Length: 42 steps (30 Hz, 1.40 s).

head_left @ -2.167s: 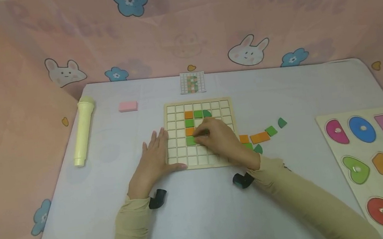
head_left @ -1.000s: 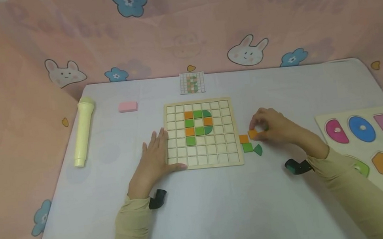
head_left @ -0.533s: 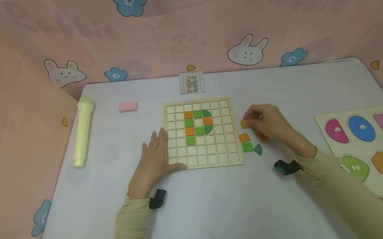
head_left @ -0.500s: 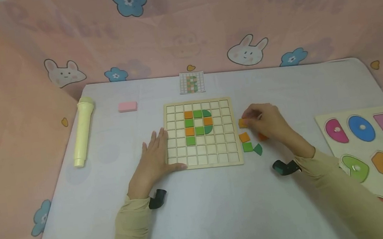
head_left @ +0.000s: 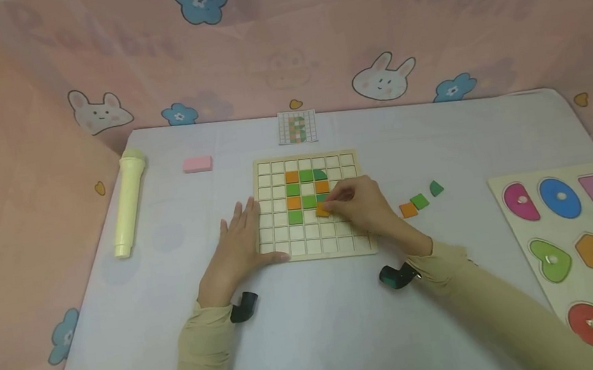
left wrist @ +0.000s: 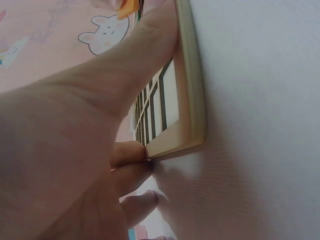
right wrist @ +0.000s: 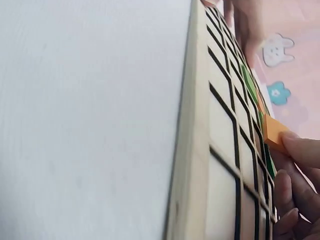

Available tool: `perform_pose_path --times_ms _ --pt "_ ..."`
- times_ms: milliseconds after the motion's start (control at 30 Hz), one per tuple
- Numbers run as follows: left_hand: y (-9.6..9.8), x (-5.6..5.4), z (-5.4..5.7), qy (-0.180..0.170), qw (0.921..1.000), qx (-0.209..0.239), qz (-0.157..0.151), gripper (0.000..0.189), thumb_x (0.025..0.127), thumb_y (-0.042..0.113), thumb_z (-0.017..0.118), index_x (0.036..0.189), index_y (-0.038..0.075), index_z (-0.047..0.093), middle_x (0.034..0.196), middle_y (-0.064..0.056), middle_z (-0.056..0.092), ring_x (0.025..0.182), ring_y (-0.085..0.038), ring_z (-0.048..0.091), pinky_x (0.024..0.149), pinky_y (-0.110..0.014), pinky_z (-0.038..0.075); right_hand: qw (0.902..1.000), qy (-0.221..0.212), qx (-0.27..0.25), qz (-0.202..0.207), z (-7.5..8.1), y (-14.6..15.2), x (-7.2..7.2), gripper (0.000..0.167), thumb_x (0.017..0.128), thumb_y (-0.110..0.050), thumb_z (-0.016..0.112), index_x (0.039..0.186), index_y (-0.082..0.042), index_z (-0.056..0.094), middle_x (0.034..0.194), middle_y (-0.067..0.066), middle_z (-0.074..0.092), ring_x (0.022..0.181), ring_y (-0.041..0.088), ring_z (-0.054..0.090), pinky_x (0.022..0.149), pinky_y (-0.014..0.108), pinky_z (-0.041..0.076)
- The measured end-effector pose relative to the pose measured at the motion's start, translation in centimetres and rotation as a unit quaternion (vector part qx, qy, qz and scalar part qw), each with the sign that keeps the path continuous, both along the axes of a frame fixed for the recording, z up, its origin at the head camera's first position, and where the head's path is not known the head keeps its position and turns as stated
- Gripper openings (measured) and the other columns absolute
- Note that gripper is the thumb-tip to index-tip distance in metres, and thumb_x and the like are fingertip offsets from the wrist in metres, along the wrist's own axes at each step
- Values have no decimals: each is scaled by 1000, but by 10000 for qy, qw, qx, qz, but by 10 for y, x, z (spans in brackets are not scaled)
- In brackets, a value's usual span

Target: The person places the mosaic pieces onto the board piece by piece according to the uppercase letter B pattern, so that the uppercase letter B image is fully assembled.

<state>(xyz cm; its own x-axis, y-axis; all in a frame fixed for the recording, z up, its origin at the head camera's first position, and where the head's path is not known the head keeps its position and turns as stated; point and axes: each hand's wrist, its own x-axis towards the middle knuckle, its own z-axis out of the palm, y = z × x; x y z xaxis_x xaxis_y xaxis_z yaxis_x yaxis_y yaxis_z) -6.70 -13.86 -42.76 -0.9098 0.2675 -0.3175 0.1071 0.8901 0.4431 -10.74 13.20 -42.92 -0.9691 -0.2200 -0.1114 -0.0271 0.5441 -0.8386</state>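
On the white table lies a wooden grid board, partly filled with orange, green and dark green tiles in a P-like shape. My right hand pinches an orange square tile between thumb and fingertips, over the row below the dark green quarter-round tile. In the right wrist view this orange tile looks tilted against the grid. My left hand rests at the board's left side, fingers straight, thumb along the near edge. In the left wrist view its fingers touch the board corner.
Right of the board lie a loose orange tile, a green tile and a dark green quarter-round. A pattern card lies behind. Also around are a pink block, a yellow microphone-shaped toy and a shape puzzle.
My right hand has picked an orange tile from the loose ones and carried it left over the board. The left hand stays in place.
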Motion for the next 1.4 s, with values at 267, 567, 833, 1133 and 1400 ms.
perform_pose_path --times_ms 267,567,833,1133,1400 --pt "-1 0 0 0 10000 36 -12 131 80 53 89 170 1 10 179 -15 6 167 -38 3 132 -66 7 9993 80 350 112 -5 -24 0 11 91 -15 85 91 -5 81 91 9 76 78 19 58 66 26 47" --pt "-1 1 1 7 10000 59 -13 130 81 53 89 169 0 10 179 -15 7 167 -39 4 132 -66 7 9969 263 729 157 -6 -29 0 9 91 -16 85 88 -8 83 102 9 75 89 22 58 77 30 46" --pt "-1 0 0 -19 10000 73 10 130 81 52 90 169 0 10 179 -15 7 167 -38 3 132 -66 7 9956 276 772 462 -2 -11 -1 10 93 -13 82 100 -7 82 104 10 76 98 27 61 86 37 48" --pt "1 0 0 20 10000 14 24 131 79 52 91 169 0 11 179 -15 7 167 -38 3 132 -66 7 9864 -82 1222 1093 10 40 -7 33 94 -14 79 124 -1 72 125 20 65 116 34 55 101 49 47" --pt "0 1 1 34 10000 22 -6 131 79 52 90 169 -1 11 179 -16 7 166 -39 4 132 -67 8 9747 -587 1744 1271 23 80 -11 43 97 -18 77 134 0 64 135 23 62 130 41 53 113 60 47"
